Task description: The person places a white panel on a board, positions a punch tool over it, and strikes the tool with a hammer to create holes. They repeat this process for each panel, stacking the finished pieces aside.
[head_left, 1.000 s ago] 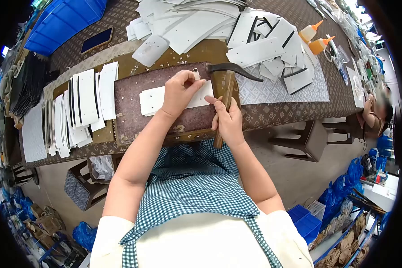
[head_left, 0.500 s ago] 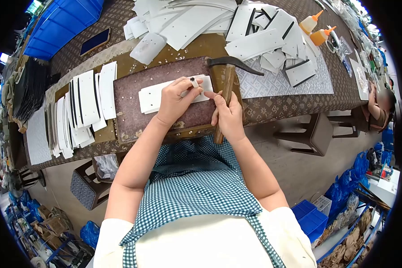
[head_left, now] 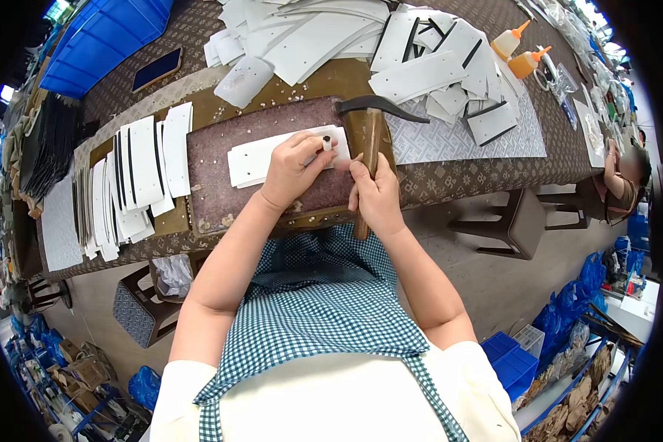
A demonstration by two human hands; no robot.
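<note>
My left hand (head_left: 293, 166) is closed round a small white cylinder with a dark tip (head_left: 327, 143), held in the fingertips over a stack of white strips (head_left: 249, 163). The strips lie on a reddish-brown board (head_left: 214, 144). My right hand (head_left: 377, 193) grips the wooden handle of a hammer (head_left: 370, 136). The hammer's long, curved dark head points away from me, above the board's right edge. My right fingertips are close to the left hand's fingers; whether they touch something small is unclear.
White pieces (head_left: 324, 44) are heaped behind the board, with orange-capped bottles (head_left: 524, 65) at right. Cut strips (head_left: 141, 166) stand in rows at left, near a phone (head_left: 157, 69) and a blue crate (head_left: 103, 48). A person (head_left: 622, 177) sits at far right.
The small cylinder in my left hand has turned more upright. The hammer and my right hand have shifted slightly left, and the camera view has moved a little.
</note>
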